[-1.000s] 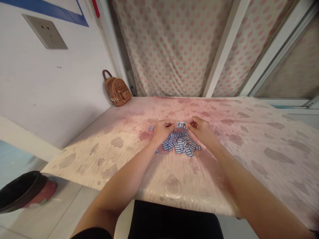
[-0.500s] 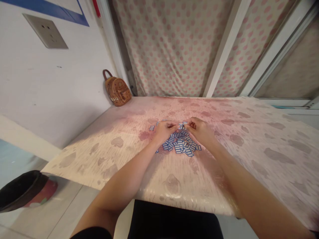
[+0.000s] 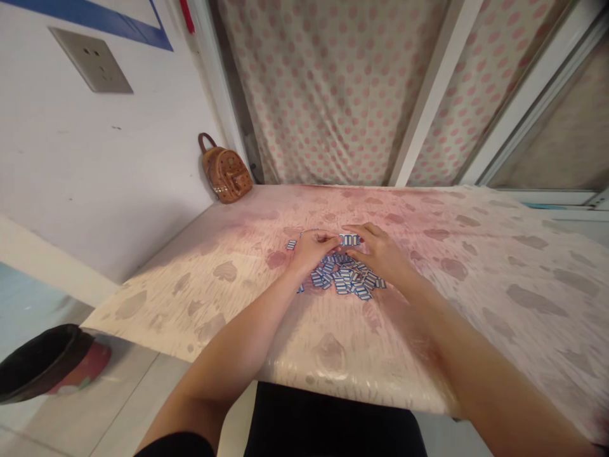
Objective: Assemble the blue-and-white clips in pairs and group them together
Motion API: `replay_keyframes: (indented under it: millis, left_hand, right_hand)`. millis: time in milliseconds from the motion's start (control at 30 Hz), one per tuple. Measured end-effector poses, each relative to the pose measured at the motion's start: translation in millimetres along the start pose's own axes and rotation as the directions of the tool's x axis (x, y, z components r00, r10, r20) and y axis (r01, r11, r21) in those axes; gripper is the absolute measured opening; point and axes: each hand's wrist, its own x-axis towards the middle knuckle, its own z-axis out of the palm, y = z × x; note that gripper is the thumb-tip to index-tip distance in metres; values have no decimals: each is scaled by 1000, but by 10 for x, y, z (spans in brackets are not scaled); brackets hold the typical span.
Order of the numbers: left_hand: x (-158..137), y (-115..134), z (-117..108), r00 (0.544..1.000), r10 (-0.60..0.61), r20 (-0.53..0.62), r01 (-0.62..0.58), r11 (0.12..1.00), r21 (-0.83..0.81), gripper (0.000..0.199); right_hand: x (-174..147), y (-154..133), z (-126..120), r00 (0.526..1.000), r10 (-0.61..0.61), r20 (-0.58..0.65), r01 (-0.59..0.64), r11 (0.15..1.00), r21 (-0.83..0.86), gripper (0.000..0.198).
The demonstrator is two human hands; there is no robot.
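Note:
My left hand is closed, with thumb and fingertips pinched at the left end of a short strip of small blue-and-white cards. Around the right end of that strip, my right hand has its thumb and fingers spread apart. It does not grip the strip. Below both hands lies a loose, overlapping pile of similar small blue-and-white cards. A single card lies left of my left hand, and others are partly hidden behind that hand.
A pink and cream patterned cloth covers the table. A small brown backpack leans against the wall at the far left corner. On the floor to the left is a dark-lined bin. Dotted curtains hang behind the table.
My right hand has opened its pinch, and its fingers have spread. The strip of cards between my hands now shows more fully. My left hand stays almost in place.

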Motion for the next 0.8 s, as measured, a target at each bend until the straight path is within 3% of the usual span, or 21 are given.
replay_keyframes:
  millis: [267, 400, 567, 800]
  left_hand:
    - [-30, 63, 36, 999, -32, 12, 32, 998, -57, 10]
    - [-21, 27, 31, 1000, -7, 17, 8, 998, -58, 13]
    - [35, -72, 15, 998, 56, -31, -58, 998, -37, 19]
    - [38, -107, 48, 996, 65, -59, -66, 998, -14, 18]
  right_hand:
    - [21, 2, -17, 1000, 10, -9, -11, 999, -39, 28]
    - [22, -68, 4, 996, 92, -20, -92, 996, -8, 30]
    - [17, -74, 20, 949, 314, -42, -303, 939, 163, 21]
    - [25, -79, 81, 933, 356, 54, -352, 869, 349, 30]
